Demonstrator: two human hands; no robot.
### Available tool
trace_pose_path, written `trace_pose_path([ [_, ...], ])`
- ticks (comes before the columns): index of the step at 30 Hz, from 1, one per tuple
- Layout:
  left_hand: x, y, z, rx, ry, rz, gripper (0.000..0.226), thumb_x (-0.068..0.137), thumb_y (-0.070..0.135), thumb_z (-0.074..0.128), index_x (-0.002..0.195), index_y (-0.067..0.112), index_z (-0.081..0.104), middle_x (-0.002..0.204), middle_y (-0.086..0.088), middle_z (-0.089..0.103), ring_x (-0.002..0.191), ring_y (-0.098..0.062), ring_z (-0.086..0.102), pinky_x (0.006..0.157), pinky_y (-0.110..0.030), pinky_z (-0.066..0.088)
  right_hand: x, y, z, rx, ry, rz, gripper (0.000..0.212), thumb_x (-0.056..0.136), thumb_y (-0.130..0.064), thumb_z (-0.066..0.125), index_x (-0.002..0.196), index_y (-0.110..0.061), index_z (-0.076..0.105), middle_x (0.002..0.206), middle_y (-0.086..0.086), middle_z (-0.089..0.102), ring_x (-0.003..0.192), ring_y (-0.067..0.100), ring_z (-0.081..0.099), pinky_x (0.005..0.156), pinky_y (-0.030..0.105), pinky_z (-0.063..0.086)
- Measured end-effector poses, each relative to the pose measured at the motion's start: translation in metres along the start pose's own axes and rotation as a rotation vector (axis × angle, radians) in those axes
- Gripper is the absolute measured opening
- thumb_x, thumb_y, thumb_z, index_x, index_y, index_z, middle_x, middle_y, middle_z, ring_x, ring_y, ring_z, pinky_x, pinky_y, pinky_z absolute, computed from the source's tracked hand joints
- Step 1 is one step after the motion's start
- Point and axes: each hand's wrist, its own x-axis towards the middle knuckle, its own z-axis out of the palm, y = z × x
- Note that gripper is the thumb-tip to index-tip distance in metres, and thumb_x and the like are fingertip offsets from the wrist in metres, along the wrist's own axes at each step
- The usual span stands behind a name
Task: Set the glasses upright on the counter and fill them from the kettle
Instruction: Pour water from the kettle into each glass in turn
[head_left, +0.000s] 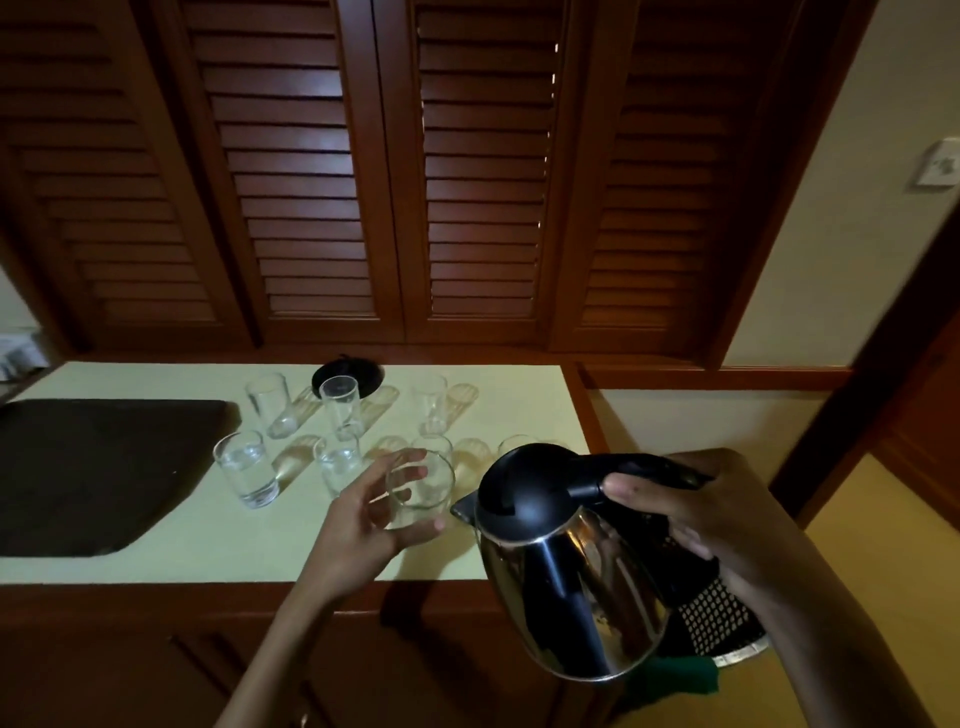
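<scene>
My left hand (363, 512) grips a clear glass (420, 488) tilted toward me, lifted just above the pale counter (208, 551). My right hand (691, 512) holds a steel kettle (566, 577) with a black lid by its black handle, spout pointing left, close to the held glass. Several clear glasses stand upright on the counter: one at the left front (245, 467) with water in it, one at middle front (337, 462), three in the back row (267, 402), (340, 408), (430, 402). Another glass rim (517, 444) shows behind the kettle.
The black kettle base (347, 378) sits at the counter's back edge. A dark tray (88, 473) covers the left of the counter. Brown louvred doors (363, 182) rise behind. A patterned dark basket (711, 623) lies below the kettle at the right.
</scene>
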Motion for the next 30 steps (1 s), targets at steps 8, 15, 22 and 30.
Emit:
trace_pose_path([
  [8,-0.024,-0.023,0.000,0.026,-0.005,-0.024,0.072,0.065,0.013,0.098,0.127,0.035,0.067,0.126,0.009,0.074,0.118,-0.012,0.071,0.107,-0.044,0.055,0.003,-0.006,0.017,-0.174,-0.011,-0.058,0.038,0.063,-0.033,0.084,0.082,0.000,0.078,0.065,0.013,0.078,0.058,0.027,0.077,0.060,0.033,0.063],
  [15,-0.028,-0.030,0.003,0.038,-0.025,-0.022,0.072,0.061,0.023,0.100,0.124,0.040,0.068,0.122,0.004,0.075,0.113,-0.014,0.073,0.104,-0.047,0.057,0.003,-0.014,0.029,-0.351,0.002,-0.068,0.062,0.044,-0.067,0.076,0.070,-0.011,0.077,0.065,0.011,0.077,0.059,0.028,0.076,0.066,0.045,0.062],
  [22,-0.028,-0.035,0.009,0.035,-0.038,-0.032,0.079,0.056,0.033,0.100,0.127,0.040,0.066,0.123,0.005,0.075,0.114,-0.016,0.073,0.107,-0.050,0.055,0.009,-0.015,0.033,-0.457,-0.019,-0.069,0.068,0.044,-0.080,0.077,0.065,-0.015,0.074,0.063,0.008,0.076,0.056,0.027,0.075,0.066,0.051,0.063],
  [30,-0.030,-0.037,0.010,0.014,-0.049,-0.011,0.079,0.056,0.033,0.100,0.127,0.037,0.067,0.122,0.002,0.075,0.112,-0.018,0.074,0.106,-0.048,0.056,0.016,-0.014,0.033,-0.535,-0.012,-0.040,0.055,0.053,-0.065,0.081,0.071,-0.013,0.076,0.063,0.004,0.078,0.058,0.022,0.077,0.068,0.042,0.066],
])
